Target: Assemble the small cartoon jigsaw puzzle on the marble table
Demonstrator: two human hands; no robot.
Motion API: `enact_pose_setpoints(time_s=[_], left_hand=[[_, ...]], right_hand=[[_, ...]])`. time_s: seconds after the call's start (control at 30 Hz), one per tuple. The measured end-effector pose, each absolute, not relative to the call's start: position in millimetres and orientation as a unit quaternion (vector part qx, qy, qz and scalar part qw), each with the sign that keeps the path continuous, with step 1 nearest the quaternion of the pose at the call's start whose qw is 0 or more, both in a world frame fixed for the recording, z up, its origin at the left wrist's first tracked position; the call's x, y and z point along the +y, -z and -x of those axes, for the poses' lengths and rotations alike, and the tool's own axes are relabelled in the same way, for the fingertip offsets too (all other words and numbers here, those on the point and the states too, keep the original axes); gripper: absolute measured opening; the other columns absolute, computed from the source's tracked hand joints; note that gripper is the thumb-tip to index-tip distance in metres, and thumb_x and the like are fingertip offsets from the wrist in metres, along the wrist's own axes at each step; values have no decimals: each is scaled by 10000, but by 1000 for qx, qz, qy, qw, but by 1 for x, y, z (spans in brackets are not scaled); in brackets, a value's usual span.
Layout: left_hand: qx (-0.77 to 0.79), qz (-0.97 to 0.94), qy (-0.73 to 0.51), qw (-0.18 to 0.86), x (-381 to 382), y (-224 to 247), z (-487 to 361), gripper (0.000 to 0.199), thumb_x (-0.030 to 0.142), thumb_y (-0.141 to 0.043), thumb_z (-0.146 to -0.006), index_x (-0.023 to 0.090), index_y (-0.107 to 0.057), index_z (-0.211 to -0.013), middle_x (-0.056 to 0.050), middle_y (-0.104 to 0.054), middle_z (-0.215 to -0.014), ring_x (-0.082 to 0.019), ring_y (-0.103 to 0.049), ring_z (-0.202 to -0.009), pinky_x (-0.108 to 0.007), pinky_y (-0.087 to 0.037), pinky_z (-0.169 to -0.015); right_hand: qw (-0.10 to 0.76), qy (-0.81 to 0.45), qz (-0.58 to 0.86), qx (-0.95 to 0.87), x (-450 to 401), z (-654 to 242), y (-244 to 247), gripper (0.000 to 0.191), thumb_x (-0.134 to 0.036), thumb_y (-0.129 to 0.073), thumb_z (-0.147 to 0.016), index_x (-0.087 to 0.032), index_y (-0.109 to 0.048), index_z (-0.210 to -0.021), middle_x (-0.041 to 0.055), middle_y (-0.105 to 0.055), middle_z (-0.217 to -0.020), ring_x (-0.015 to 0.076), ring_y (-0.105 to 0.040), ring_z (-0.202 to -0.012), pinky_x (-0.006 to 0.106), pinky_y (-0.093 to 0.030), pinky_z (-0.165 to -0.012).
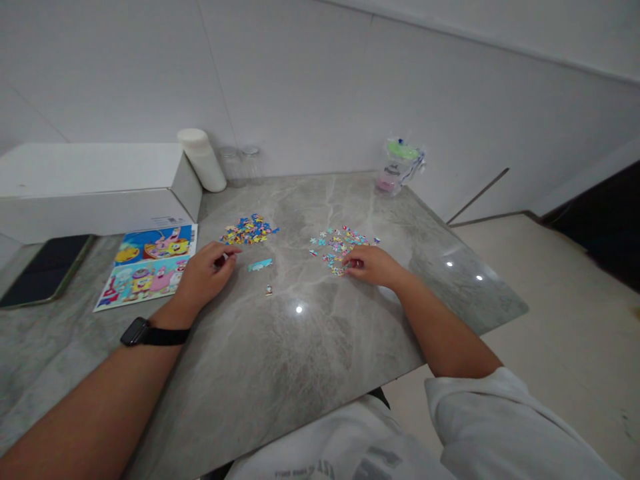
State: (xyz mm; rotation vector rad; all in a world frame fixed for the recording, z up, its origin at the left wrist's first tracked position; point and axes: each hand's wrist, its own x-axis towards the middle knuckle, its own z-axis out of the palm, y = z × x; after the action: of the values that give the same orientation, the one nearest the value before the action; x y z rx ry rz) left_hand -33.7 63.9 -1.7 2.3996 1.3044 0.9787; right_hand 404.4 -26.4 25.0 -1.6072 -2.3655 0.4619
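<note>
My right hand [369, 264] is at the near edge of a loose pile of puzzle pieces [350, 239], mostly pale blue, pink and white. Its thumb and fingertips are pinched together on a puzzle piece [344, 268], largely covered by the fingers. My left hand [209, 270] rests on the table beside the picture sheet, fingers loosely curled, with nothing visible in it. Just beyond it lies a second pile of puzzle pieces [249, 230] in blue and yellow. Between the hands lie a joined light-blue puzzle strip [260, 265] and, nearer me, a single puzzle piece [269, 290].
A cartoon picture sheet [150, 267] lies at left, beside a dark phone [47, 270]. Behind them stand a white box [90, 180], a leaning white bottle [204, 160] and two clear glasses [251, 163]. A plastic bag [397, 167] sits at the grey table's [295, 367] back right corner.
</note>
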Motion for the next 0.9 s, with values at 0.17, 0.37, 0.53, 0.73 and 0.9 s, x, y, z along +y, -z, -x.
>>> enact_pose_setpoints(time_s=[0.17,0.37,0.53,0.73,0.9], left_hand=[[447,-823,-328,120,64,2,34,267,373,-547,-981,224,-745,-1083,-45,-691,-947,-193,-616,-783,-337,-494,-747],[448,-828,-315,122,64,2,34,289,379,-523,-991,212,-734,-1096,-47,-681,-961,-189,-614,-798,-340,-492,-773],[441,-830,-320,121,65,2,34,284,375,-530,-988,204,-735,-1084,-48,-676,-954,-190,-611,-792,-343,-482,-760],[440,-831,-317,121,65,2,34,289,366,-530,-991,197,-740,-1093,-49,-675,-955,-189,-612,-788,-343,-484,-763],[441,-829,-320,127,65,2,33,283,363,-534,-986,200,-742,-1087,-48,-681,-954,-189,-612,-793,-338,-489,-764]], right_hand=[[103,-158,517,-835,-24,-399,-17,112,-274,-739,-933,-216,-788,-1015,56,-727,-933,188,-628,-852,285,-421,-803],[118,-184,498,-839,-26,-400,-18,91,-212,-775,-875,-197,-766,-964,40,-719,-910,171,-619,-815,275,-414,-764],[116,-208,479,-845,-27,-399,-18,113,-271,-791,-882,-197,-765,-963,38,-722,-907,172,-625,-804,283,-435,-758],[122,-186,477,-850,-27,-404,-19,141,-142,-693,-898,-204,-775,-994,55,-739,-955,190,-662,-868,306,-479,-824],[142,-204,432,-867,-29,-399,-21,242,-101,-645,-930,-224,-798,-1071,71,-766,-1055,204,-700,-985,329,-505,-927]])
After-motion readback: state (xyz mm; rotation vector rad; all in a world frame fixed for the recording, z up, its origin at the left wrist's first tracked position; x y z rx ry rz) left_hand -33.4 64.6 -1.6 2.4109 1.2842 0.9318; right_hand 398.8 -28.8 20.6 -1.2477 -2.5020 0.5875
